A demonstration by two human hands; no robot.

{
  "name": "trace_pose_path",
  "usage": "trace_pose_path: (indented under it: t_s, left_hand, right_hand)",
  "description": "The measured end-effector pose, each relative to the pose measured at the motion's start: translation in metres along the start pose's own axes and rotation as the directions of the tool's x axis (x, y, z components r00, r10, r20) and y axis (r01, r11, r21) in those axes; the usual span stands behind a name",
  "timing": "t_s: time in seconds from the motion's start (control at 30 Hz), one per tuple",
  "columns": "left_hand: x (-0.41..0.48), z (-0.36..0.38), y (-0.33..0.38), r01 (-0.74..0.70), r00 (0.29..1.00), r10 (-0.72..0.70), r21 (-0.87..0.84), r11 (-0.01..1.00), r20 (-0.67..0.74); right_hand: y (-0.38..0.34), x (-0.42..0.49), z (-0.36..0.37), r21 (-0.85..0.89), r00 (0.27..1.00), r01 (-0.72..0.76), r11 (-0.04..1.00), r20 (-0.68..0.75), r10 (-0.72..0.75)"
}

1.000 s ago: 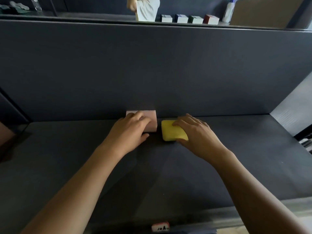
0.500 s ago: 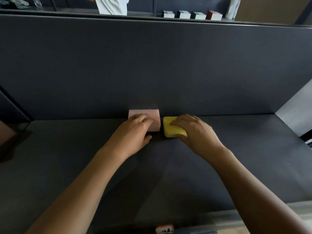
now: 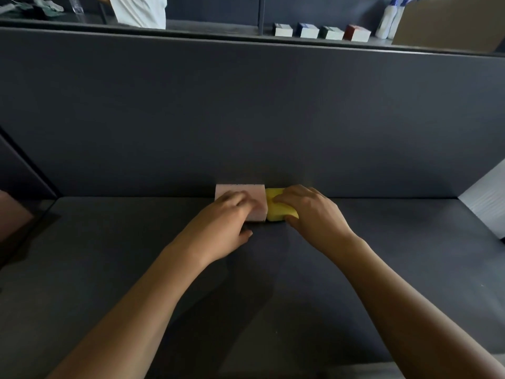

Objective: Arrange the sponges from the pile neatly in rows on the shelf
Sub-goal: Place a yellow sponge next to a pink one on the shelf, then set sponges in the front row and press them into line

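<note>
Both of the person's bare arms reach in over the dark shelf (image 3: pixel 109 269) to two sponges lying at its back edge, right against the dark back panel (image 3: pixel 246 119). The pink sponge (image 3: pixel 240 189) lies on the left and the yellow sponge (image 3: pixel 278 212) on the right, side by side with their inner edges touching. The left hand (image 3: pixel 224 222) rests on top of the pink one, its fingers lying close together and a little blurred across the upper face, the thumb down on the shelf just in front and clear of the sponge. The right hand (image 3: pixel 314 212) holds the yellow one, its fingers curved over the top and the thumb tucked against the near right corner. Beyond the panel, on a farther ledge, stand a row of small blocks (image 3: pixel 322 30), two white bottles (image 3: pixel 388 20) and a cardboard box (image 3: pixel 451 23); someone in a white shirt (image 3: pixel 139 9) stands there too.
</note>
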State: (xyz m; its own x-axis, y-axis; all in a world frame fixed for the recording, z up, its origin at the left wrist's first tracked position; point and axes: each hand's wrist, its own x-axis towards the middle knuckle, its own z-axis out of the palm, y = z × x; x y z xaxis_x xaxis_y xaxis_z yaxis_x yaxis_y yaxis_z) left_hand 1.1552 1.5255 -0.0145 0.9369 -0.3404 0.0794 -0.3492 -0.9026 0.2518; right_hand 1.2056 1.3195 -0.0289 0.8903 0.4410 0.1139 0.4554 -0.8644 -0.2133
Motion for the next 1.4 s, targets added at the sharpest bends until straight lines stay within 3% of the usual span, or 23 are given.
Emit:
trace_pose_path:
  t_s: [0.3, 0.4, 0.53, 0.63, 0.87, 1.0, 1.2, 1.4]
  left_hand:
    - [0.000, -0.006, 0.003, 0.027, 0.999, -0.028, 0.020, 0.999, 0.025]
    - [-0.006, -0.012, 0.003, 0.063, 0.998, -0.063, 0.023, 0.998, 0.009]
    - [-0.027, -0.018, 0.002, 0.104, 0.988, -0.093, 0.082, 0.991, -0.123]
    - [-0.055, -0.021, 0.000, 0.174, 0.963, -0.147, 0.100, 0.980, -0.227]
    - [-0.146, -0.029, -0.029, 0.439, 0.859, -0.360, 0.160, 0.884, -0.364]
    - [-0.200, -0.038, -0.047, 0.579, 0.781, -0.486, 0.162, 0.799, -0.393]
    - [-0.280, -0.055, -0.074, 0.711, 0.674, -0.611, 0.143, 0.688, -0.415]
    - [-0.330, -0.071, -0.106, 0.782, 0.601, -0.677, 0.136, 0.609, -0.425]
  right_hand:
    - [0.002, 0.000, -0.008, 0.003, 0.999, 0.031, 1.000, 0.038, -0.031]
    - [-0.005, -0.008, -0.021, 0.019, 0.997, 0.068, 0.998, -0.037, -0.067]
    - [-0.031, -0.016, -0.033, 0.001, 0.974, 0.161, 0.987, -0.161, -0.159]
    - [-0.055, -0.012, -0.036, -0.011, 0.960, 0.238, 0.971, -0.146, -0.237]
    - [-0.144, 0.007, -0.015, 0.019, 0.876, 0.470, 0.883, -0.130, -0.464]
    - [-0.207, 0.013, -0.004, 0.132, 0.792, 0.611, 0.781, -0.100, -0.602]
    - [-0.294, 0.013, 0.011, 0.206, 0.699, 0.711, 0.673, -0.100, -0.708]
    - [-0.355, 0.014, 0.024, 0.254, 0.666, 0.735, 0.629, -0.096, -0.740]
